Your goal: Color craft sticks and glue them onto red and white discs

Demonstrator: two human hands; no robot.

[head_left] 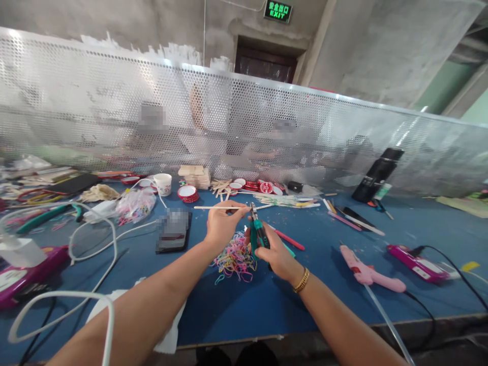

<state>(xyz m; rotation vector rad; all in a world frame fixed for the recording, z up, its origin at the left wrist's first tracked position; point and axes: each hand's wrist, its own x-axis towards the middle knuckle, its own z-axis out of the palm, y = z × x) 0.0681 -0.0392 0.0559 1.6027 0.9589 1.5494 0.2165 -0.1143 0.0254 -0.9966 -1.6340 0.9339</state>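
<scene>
Between the fingertips of my left hand (224,222) is a thin pale wooden stick (204,207), held nearly level. My right hand (277,254) is wrapped round the green-and-black handles of a pair of cutting pliers (260,235). The metal jaws of the pliers meet the stick's right end, close by my left fingertips. Whether the jaws are fully closed on it is too small to tell. Beneath both hands lies a loose heap of colourful elastic bands (235,259), partly covered by them.
A pink glue gun (369,272) lies at right, with a purple device (419,262) beyond it. Left are a phone (174,231), a paper cup (163,184) and looping white cable (114,244). Red-rimmed discs (187,193) and wooden sticks (280,200) lie before the perforated metal screen (236,117).
</scene>
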